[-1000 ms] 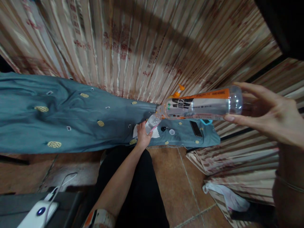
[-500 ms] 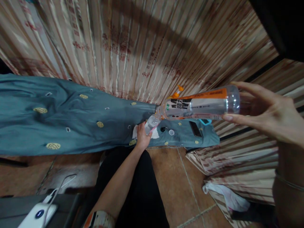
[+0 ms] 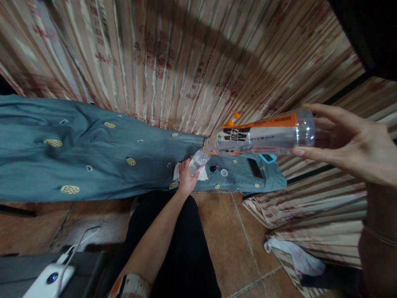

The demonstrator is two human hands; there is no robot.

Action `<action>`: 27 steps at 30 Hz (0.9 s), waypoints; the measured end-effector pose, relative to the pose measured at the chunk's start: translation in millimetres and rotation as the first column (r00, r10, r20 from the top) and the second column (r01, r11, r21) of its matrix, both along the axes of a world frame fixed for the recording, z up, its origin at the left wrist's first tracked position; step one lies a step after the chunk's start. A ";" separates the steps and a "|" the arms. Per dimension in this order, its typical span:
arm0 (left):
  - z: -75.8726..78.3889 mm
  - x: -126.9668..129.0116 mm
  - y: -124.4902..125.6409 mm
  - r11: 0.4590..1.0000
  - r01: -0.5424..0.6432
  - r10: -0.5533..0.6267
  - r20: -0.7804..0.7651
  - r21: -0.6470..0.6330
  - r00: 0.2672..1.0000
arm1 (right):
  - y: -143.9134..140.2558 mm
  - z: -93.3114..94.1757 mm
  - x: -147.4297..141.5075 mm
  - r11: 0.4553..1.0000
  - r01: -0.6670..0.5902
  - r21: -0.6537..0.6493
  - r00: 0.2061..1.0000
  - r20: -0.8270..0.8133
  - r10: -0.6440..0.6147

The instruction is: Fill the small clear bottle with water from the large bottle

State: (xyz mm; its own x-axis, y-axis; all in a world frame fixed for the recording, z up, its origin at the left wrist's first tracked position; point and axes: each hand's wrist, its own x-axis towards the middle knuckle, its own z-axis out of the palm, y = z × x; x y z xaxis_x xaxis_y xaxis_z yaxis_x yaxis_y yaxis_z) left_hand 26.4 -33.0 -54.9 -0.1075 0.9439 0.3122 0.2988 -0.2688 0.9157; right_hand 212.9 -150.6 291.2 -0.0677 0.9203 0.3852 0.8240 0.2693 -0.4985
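My right hand (image 3: 344, 136) grips the base of a large clear plastic bottle (image 3: 273, 134) with an orange and grey label. The bottle lies tipped nearly on its side, its neck pointing left and down. My left hand (image 3: 187, 177) is closed around a small clear bottle (image 3: 200, 159), tilted so that its top meets the large bottle's mouth. Beneath the left hand is a white cloth or tissue (image 3: 203, 174). Just right of it lie a small black cap-like piece (image 3: 213, 169) and a round whitish cap (image 3: 223, 172). An orange pump top (image 3: 232, 119) shows behind the large bottle.
A teal cover with pineapple prints (image 3: 102, 153) spreads over the long surface. A dark phone (image 3: 255, 168) and a light-blue framed device (image 3: 268, 158) lie at its right end. Pleated curtains (image 3: 173, 62) hang behind. A white power bank (image 3: 49, 279) with a cable sits lower left.
The right hand and the base of the large bottle have shifted very slightly to the right. The left hand and the small bottle stay in place.
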 end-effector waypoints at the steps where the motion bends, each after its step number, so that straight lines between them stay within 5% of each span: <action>1: 0.2 0.0 -0.1 1.000 0.001 -0.001 0.000 -0.002 1.000 | 0.0 0.3 -0.1 1.000 0.007 0.005 1.000 0.010 -0.007; 27: 1.3 -1.7 -0.7 1.000 0.004 -0.004 -0.005 0.008 1.000 | 5.7 6.8 -3.3 1.000 0.013 0.014 0.996 0.091 -0.014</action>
State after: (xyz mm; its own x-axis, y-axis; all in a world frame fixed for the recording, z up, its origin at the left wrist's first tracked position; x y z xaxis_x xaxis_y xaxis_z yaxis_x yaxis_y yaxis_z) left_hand 24.6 -33.7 -53.6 -0.1023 0.9417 0.3204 0.3028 -0.2773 0.9118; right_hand 209.7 -144.9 297.9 -0.0903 0.9161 0.3905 0.8694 0.2638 -0.4178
